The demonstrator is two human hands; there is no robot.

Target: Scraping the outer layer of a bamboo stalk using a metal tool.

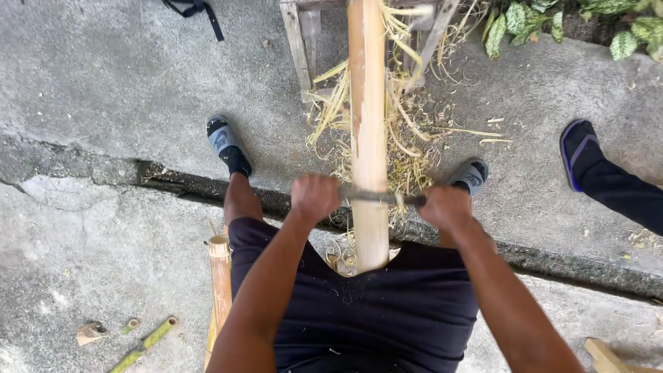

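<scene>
Bamboo offcuts lie on the concrete floor at lower left, apart from the work. Just beside the person's left thigh stands a second bamboo pole, upright or slightly leaning and within easy reach.

The left hand is closed in a fist round one end of a metal blade; its fingers are curled tight on the handle end. The blade lies crosswise over a pale, stripped bamboo pole, which runs from the person's lap away to a wooden stand. That support keeps the pole raised and steady, so both hands can bear on the blade.

The right hand grips the other end of the blade, fingers likewise wrapped shut. An even two-handed hold of this kind keeps the edge square to the pole.

Pale shavings are heaped under the pole between the sandalled feet. At far right, another person's foot stands well apart.
</scene>
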